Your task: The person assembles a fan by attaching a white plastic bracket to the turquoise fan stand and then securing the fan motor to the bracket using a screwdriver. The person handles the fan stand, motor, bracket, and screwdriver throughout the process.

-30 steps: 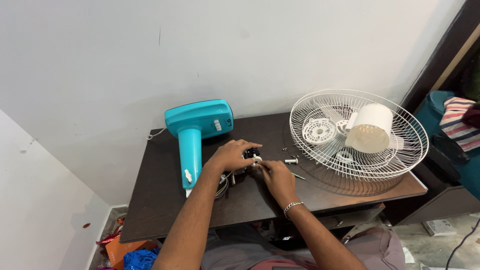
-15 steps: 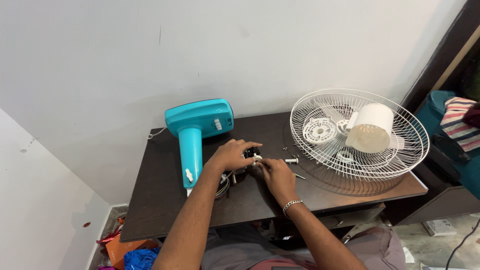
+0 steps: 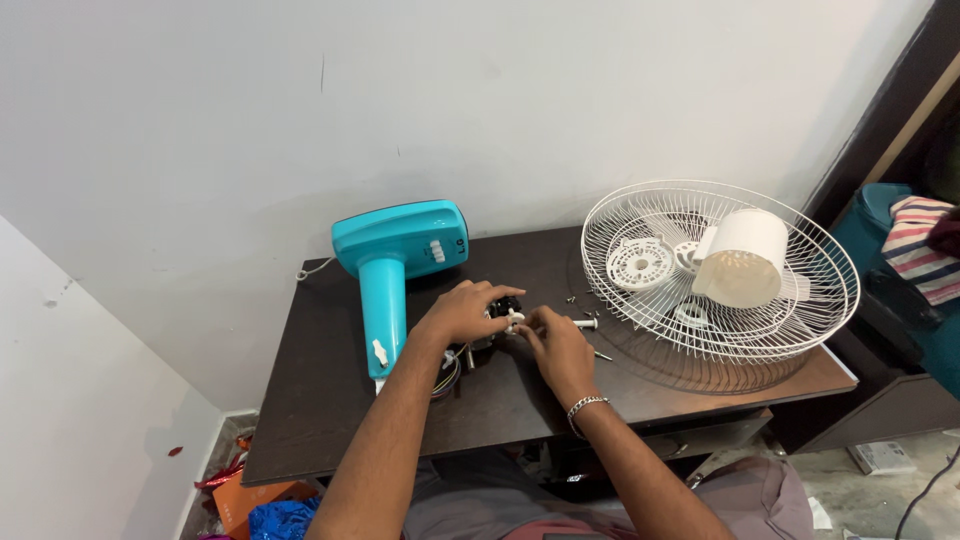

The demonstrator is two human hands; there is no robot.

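Note:
My left hand (image 3: 460,313) rests over a small black motor part (image 3: 503,306) on the dark wooden table (image 3: 320,400) and grips it. My right hand (image 3: 560,350) pinches a small white piece (image 3: 514,320) fitted on that part, fingertips touching it. Coloured wires (image 3: 445,375) trail from under my left wrist. A short white pin (image 3: 584,323) lies just right of my fingers, with small screws nearby.
A turquoise fan base and neck (image 3: 395,260) lies at the back left. A white wire fan guard (image 3: 720,270) on the right holds a white motor cover (image 3: 742,257) and round plastic parts. Fabric and a chair stand to the far right.
My right hand has shifted slightly up and right, closer to the white pin. My left hand stays on the motor part.

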